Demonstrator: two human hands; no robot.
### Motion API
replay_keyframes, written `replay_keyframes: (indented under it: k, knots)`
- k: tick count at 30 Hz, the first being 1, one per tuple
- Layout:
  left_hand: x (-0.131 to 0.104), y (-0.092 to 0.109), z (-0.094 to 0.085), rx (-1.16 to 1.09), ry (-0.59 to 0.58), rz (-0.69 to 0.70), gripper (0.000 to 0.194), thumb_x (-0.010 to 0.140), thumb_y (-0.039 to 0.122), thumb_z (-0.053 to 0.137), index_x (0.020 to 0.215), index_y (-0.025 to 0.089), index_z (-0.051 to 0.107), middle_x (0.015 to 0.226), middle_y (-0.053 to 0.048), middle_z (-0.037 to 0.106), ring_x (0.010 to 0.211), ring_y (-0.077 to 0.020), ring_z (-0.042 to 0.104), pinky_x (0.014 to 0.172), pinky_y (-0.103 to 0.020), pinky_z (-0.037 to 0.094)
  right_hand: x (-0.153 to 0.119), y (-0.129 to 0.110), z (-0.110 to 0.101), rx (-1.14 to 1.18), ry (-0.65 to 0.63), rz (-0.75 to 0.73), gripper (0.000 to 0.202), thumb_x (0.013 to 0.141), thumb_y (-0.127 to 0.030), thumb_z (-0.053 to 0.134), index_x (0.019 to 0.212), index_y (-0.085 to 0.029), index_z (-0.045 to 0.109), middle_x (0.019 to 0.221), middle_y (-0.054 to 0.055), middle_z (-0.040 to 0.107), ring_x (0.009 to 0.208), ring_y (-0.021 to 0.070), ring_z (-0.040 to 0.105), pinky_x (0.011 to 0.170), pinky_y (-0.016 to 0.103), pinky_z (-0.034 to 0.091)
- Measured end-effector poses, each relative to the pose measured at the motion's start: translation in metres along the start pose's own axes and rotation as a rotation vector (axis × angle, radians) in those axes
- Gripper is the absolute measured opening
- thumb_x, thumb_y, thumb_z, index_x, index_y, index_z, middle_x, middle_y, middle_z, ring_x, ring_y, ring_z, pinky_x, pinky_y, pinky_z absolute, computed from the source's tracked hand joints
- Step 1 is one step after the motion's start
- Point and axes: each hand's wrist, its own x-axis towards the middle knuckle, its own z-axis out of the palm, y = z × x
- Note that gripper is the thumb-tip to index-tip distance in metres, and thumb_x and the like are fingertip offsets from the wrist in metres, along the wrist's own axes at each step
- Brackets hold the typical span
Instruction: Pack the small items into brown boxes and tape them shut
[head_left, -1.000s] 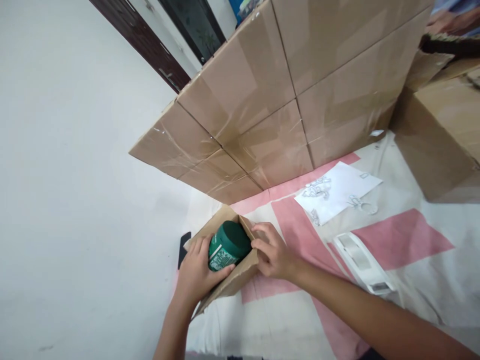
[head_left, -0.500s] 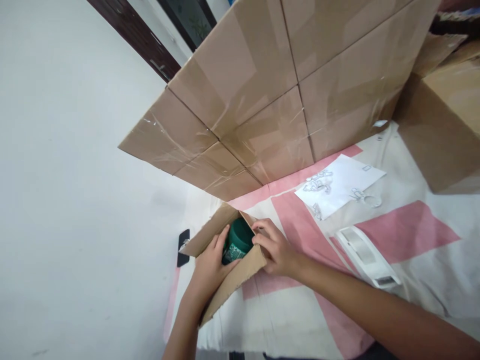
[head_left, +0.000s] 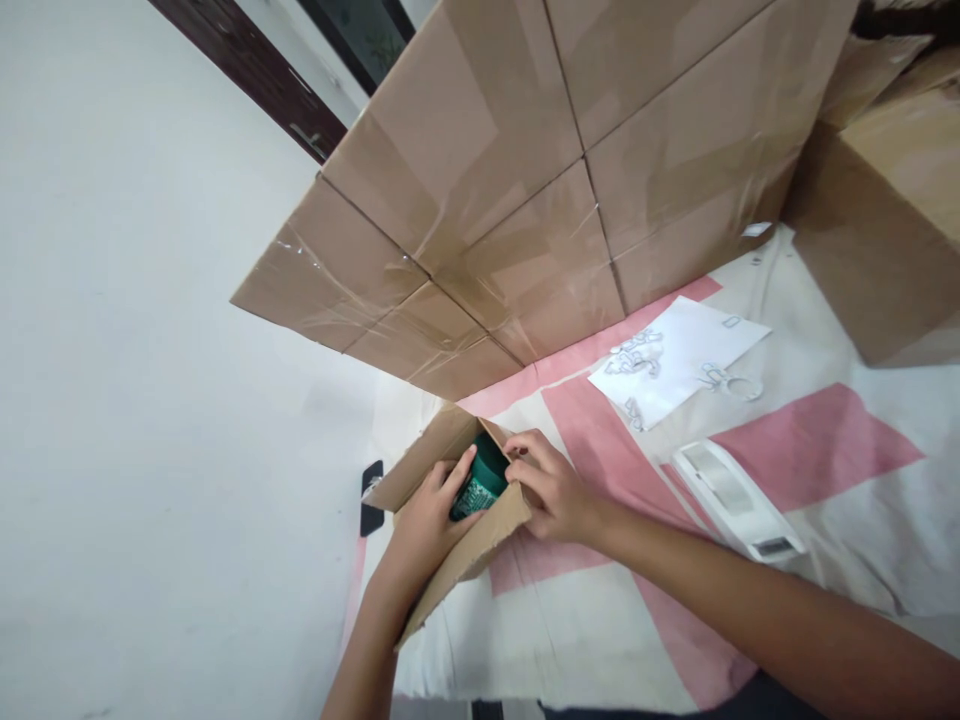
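Observation:
A green jar with a dark green lid [head_left: 489, 466] lies inside a small open cardboard box [head_left: 466, 562]. Reaching into the box, my left hand [head_left: 435, 510] has its fingers and thumb around the jar's near side. The box's raised side flaps stand on both sides of that wrist. At the far right edge of the box, my right hand [head_left: 546, 488] pinches the cardboard wall between curled fingers and thumb. The lower part of the jar is hidden by my left hand and the near flap.
A tall taped cardboard panel [head_left: 510, 220] stands behind the box. On the pink and white cloth [head_left: 570, 630] lie a paper sheet [head_left: 675, 350] with clear plastic pieces and a white device [head_left: 739, 500]. A large carton [head_left: 877, 250] stands right; a black phone [head_left: 372, 500] lies left.
My left hand has pushed slightly further right and up over the jar, covering more of it. My right hand keeps its grip on the box edge. The view has shifted slightly.

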Motion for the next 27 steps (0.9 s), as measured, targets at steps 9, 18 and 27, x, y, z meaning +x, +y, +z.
replay_keyframes:
  k: [9, 18, 27]
  knots:
    - [-0.010, -0.024, 0.003, 0.287, -0.017, 0.229, 0.087, 0.086, 0.015, 0.048, 0.164, 0.031, 0.014, 0.160, -0.015, 0.041, 0.137, -0.0345, 0.054, 0.103, -0.046, 0.051, -0.002, 0.004, 0.008, -0.040, 0.040, -0.058, 0.021, 0.071, -0.012, 0.058, 0.089, -0.021, 0.053, 0.108, 0.011, 0.051, 0.094, 0.0250, 0.053, 0.081, 0.043, 0.054]
    - [-0.040, -0.016, -0.015, 0.556, -0.173, -0.060, 0.062, 0.086, 0.014, 0.039, 0.146, 0.018, 0.055, 0.087, -0.017, 0.079, 0.076, -0.0332, 0.076, 0.074, -0.042, 0.058, -0.001, 0.001, 0.009, -0.063, 0.030, -0.066, 0.018, 0.070, -0.011, 0.057, 0.085, -0.020, 0.051, 0.103, 0.011, 0.052, 0.086, 0.0222, 0.050, 0.077, 0.040, 0.053]
    - [-0.068, -0.009, -0.008, -0.390, 0.058, -0.447, 0.060, 0.080, 0.056, 0.069, 0.133, 0.029, 0.064, 0.097, -0.011, 0.080, 0.096, -0.0335, 0.077, 0.080, -0.042, 0.061, -0.001, -0.002, 0.008, -0.006, 0.016, -0.019, 0.022, 0.067, -0.010, 0.057, 0.085, -0.021, 0.050, 0.100, 0.010, 0.051, 0.086, 0.0218, 0.050, 0.075, 0.037, 0.052]
